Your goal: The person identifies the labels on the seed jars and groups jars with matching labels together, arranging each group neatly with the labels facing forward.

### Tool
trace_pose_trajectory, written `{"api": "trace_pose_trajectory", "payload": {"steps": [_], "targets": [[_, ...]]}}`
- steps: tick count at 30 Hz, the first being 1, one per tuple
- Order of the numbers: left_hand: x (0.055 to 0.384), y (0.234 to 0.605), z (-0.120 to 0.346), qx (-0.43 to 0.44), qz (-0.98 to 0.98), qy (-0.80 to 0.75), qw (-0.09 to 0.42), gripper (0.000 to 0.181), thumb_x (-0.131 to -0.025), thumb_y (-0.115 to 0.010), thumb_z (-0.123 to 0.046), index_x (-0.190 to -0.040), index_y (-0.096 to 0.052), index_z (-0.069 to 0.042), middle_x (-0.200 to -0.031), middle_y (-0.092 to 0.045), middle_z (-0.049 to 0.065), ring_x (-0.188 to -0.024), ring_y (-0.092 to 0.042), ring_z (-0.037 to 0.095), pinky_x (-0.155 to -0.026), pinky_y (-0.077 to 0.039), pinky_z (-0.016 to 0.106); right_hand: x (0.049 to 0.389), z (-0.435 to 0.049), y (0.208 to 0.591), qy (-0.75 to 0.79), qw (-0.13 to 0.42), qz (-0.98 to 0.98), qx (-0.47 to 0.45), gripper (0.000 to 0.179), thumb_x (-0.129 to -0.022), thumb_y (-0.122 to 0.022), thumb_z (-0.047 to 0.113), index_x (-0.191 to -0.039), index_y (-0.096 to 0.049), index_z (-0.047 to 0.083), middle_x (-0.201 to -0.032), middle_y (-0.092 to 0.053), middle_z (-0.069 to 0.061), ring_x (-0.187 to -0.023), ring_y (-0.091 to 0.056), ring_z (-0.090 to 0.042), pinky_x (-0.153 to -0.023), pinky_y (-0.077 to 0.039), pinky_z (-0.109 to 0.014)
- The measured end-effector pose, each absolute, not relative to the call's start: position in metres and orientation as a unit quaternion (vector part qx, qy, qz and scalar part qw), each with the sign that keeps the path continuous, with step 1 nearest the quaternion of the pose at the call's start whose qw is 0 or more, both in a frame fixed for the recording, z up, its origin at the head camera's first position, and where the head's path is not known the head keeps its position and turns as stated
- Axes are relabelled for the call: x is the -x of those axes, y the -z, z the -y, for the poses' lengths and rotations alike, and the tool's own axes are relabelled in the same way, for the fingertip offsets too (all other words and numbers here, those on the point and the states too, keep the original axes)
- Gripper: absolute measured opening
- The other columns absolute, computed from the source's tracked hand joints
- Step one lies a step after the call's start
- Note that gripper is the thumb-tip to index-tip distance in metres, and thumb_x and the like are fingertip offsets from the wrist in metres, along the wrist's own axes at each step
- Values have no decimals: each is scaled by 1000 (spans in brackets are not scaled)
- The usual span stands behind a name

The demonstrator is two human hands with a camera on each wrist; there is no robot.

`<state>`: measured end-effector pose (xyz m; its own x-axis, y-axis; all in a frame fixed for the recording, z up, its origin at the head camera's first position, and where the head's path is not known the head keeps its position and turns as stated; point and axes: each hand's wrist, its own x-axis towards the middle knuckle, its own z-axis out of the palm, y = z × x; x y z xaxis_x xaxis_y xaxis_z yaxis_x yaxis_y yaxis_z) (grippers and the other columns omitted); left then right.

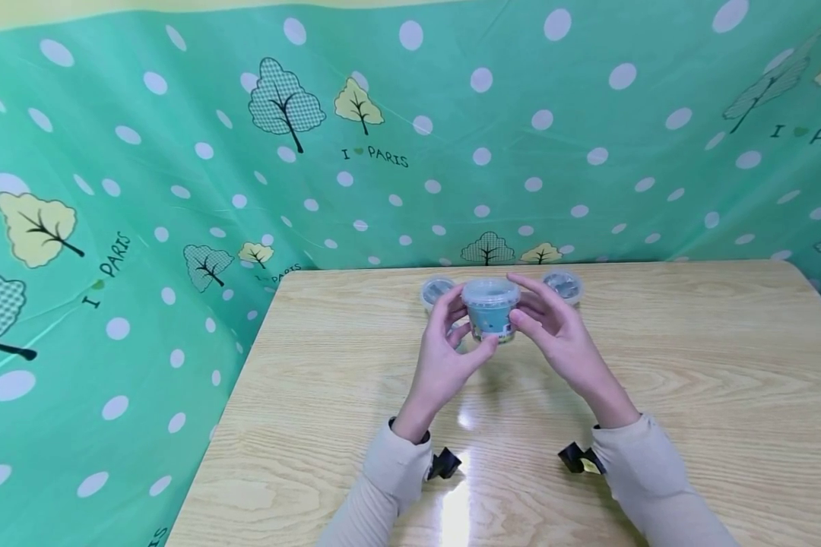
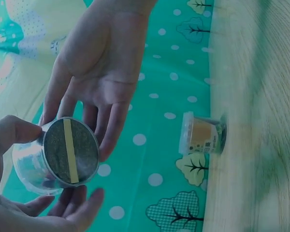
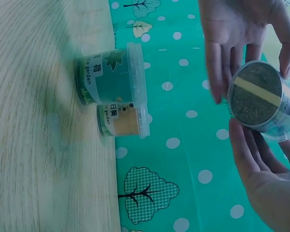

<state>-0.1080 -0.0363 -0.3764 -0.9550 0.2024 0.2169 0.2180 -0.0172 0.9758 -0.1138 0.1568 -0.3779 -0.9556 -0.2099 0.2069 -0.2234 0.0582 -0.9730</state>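
Between both hands, a clear lidded plastic tub with a blue label is held above the table. The left hand holds its left side, thumb low at the front and fingers behind. On the other side, the right hand has its thumb against the wall and forefinger along the lid rim. Both wrist views show the tub tilted, with dark contents and a pale strip across its base. In the right wrist view a green-labelled tub and an orange-labelled tub stand on the table.
A lidded tub stands behind the left hand and another tub behind the right. The wooden table ends at a green dotted cloth hung at the back and left. Black wrist mounts stick out inward from the sleeves.
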Motion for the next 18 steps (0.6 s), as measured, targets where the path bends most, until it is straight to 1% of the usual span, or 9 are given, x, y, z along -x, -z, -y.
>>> {"api": "trace_pose_trajectory", "payload": {"steps": [5,9,13,18], "targets": [[109,380,35,149,702,696,17,77,-84,-77,-6,-149,-35,-9,-140,-48,14,-129,-50,26,-107,-49,31,114,-157,379,-666,25,734,-132,50,-100,-60,15,-148,-44,12,-137,-54,-16,-122,-55,-14,-98,-51,-18],[110,381,34,154,699,697,29,78,-84,-79,-8,-149,-37,-15,-139,-49,12,-127,-52,24,-104,-51,31,114,-156,379,-667,35,734,-126,50,-99,-61,13,-146,-46,11,-136,-54,-16,-120,-56,-15,-98,-51,-18],[113,381,35,150,693,705,32,73,-84,-79,-8,-147,-42,-19,-137,-52,9,-124,-54,23,-102,-53,31,114,-155,378,-668,40,731,-130,50,-98,-62,12,-145,-47,9,-133,-55,-15,-118,-57,-16,-97,-52,-18],[115,381,38,154,683,713,22,70,-84,-77,-6,-145,-45,-18,-137,-52,10,-122,-55,24,-100,-54,33,114,-154,377,-676,40,723,-138,50,-97,-63,8,-144,-47,7,-131,-55,-14,-116,-57,-17,-96,-53,-20]]}}
